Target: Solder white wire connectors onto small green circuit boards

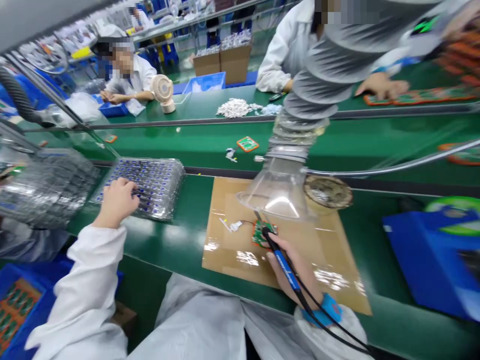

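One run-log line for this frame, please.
left hand on parts tray | right hand holds soldering iron at circuit board

Before you runs a green workbench (180, 250) beside a green conveyor belt (337, 145). Across it, you see a second green bench (210, 102), a small desk fan (164, 92), cardboard boxes (227, 62) and blue bins (205, 81).
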A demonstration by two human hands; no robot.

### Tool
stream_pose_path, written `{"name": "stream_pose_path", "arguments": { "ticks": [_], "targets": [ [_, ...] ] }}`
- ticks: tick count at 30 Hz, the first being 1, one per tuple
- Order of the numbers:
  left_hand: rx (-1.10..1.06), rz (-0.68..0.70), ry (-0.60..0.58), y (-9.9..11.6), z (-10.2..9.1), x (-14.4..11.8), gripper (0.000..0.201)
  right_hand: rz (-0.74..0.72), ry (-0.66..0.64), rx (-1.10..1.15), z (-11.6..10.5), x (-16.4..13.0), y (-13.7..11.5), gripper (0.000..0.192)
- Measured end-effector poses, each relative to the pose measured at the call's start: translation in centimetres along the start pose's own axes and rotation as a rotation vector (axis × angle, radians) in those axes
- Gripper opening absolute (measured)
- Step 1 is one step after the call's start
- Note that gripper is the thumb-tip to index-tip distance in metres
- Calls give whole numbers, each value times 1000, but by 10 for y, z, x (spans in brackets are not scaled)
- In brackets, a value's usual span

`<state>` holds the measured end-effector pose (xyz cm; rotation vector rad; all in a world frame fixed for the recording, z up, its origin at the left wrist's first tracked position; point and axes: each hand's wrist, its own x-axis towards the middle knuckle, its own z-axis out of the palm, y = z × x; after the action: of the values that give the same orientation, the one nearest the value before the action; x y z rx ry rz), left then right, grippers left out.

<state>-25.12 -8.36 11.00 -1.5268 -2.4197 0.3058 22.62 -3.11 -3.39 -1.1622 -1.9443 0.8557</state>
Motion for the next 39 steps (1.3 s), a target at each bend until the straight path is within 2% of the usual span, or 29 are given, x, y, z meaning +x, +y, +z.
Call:
{"name": "stream_pose_path", "arguments": {
  "ticks": [4,9,13,16,19,22,25,27,30,32,34,37,39],
  "targets": [
    [30,12,-6,-3,8,8,29,-76,-11,-20,-4,2,-3,43],
    [24,48,52,-12,19,21,33,-46,15,-31,-6,7,-8,43],
    [3,74,38,-15,20,27,31,-53,37,-51,-6,7,-9,42],
    [4,105,41,-11,14,27,31,-80,79,-43,-6,5,-7,42],
    [-4,131,127,-1,-1,14,31,-96,114,23,-4,2,-5,42],
    [-88,122,218,18,-18,-5,29,-79,85,102,-2,1,-2,43],
    [-368,155,313,53,-28,-23,21,-21,77,106,0,2,0,42],
    [-708,216,282,90,-26,-32,14,10,90,86,1,3,1,41],
    [-1198,383,51,161,-14,-39,13,31,96,70,2,4,2,42],
    [-1391,495,-47,208,-5,-42,17,35,97,64,1,5,2,42],
    [-1490,512,-72,247,2,-43,17,35,104,51,1,6,2,41],
    [-1605,469,-133,280,7,-44,17,33,144,67,0,8,-1,39],
    [-1663,469,-307,287,7,-46,19,34,188,131,0,9,-5,36]
  ]
}}
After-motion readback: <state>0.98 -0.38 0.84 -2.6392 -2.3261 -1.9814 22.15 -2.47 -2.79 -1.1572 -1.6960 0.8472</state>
